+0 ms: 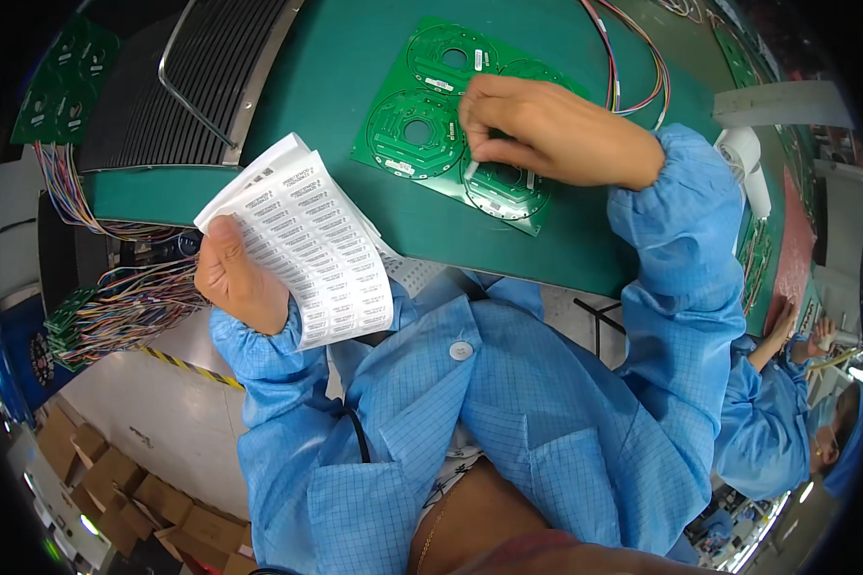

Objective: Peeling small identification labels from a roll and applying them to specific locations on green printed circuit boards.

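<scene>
While left hand (235, 273) carries the stock: sticker sheets (321, 240), a thin stack, thumb on the printed face at the left edge, fingers mostly out of sight behind. Grip is closed on the stack.
Sheet placement: at the near edge of the green bench (307, 77), ahead of the torso, print facing up. Probably so the rows can be read and the panel isn't covered.
Sheet axis: long side runs steeply, upper left to lower right; printed rows cross it, rising to the right. Lower end hangs past the hand.
Right hand (547, 125): over the right part of the circuit panel (446, 115), thumb and fingertips drawn close, aimed left. White strip (470, 171) shows by the thumb tip; can't tell if it's pinched or lying on the board.
Panel placement: flat on the bench near its front edge, round boards two by two, one partly hidden by the hand. Likely there for short reach.
Panel axis: skewed to the bench, near edge sloping down to the right. Looks roughly square, no clear long axis.
Around: coloured wires (638, 57) beyond the right wrist; wired boards (129, 321) off left.
</scene>
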A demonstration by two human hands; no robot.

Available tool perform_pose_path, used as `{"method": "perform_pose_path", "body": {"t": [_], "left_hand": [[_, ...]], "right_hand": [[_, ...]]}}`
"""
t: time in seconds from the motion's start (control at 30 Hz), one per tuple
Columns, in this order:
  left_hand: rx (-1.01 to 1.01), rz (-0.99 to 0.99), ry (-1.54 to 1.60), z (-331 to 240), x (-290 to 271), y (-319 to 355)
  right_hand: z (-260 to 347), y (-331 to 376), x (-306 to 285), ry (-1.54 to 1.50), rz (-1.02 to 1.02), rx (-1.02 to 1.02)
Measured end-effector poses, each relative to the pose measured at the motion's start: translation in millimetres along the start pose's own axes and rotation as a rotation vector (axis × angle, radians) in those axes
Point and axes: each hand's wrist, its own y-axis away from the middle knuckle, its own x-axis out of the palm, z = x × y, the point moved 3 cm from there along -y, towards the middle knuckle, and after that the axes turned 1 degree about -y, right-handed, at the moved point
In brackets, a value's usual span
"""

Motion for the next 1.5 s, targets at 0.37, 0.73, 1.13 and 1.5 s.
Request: {"method": "perform_pose_path", "body": {"t": [0.37,0.73,1.13,1.5], "left_hand": [[0.024,0.014,-0.135,1.7,-1.8,1.0],[0.028,-0.002,-0.135,1.4,2.1,-2.0],[0.230,-0.049,0.184,-49.0,23.6,-57.6],[0.739,0.152,0.043,-149.9,84.1,-116.6]], "right_hand": [[-11.8,-41.5,-2.4,0.250,0.068,-0.029],[-13.0,-47.9,11.2,0.427,0.042,-0.115],[-9.6,54.3,-4.2,0.519,0.045,-0.038],[-42.1,66.2,-11.0,0.689,-0.424,-0.417]]}}
